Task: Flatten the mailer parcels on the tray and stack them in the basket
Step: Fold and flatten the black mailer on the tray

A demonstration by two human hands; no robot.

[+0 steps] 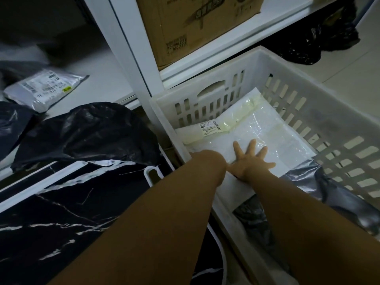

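Right hand [249, 159] spread flat, fingers straight and fanned, pressing down on the white glossy plastic mailer parcel [257, 128] lying in the white slotted plastic basket [320, 112]. Left hand hidden past the left forearm [207, 167], which reaches over the basket's near-left wall toward the same parcel — impossible to tell whether those fingers lie flat or curl on anything. Looks like the settling step: parcel already in the basket, being smoothed onto the stack. Beneath its near edge, a crumpled grey plastic mailer [320, 177] and something dark lower down, so an uneven bed under the white one. Judged from the sheen and creases: light, soft, thin-skinned, slick under a palm, likely to slide rather than stay put, and to trap air that springs back once pressure lifts. Nothing fragile apparent, though contents unseen. Best handled by pressing with open palms from the middle outward, and lifted by pinching opposite edges or corners rather than the taped yellowish seam near the small printed label [210, 127]. More work waiting on the left: a black crinkled plastic mailer bag [88, 130] puffed up on the black marble-patterned tray [61, 223], and a grey mailer with a shipping label [44, 89] farther back on the white shelf [107, 83]. Brown cardboard box [197, 23] above, well apart from the action.
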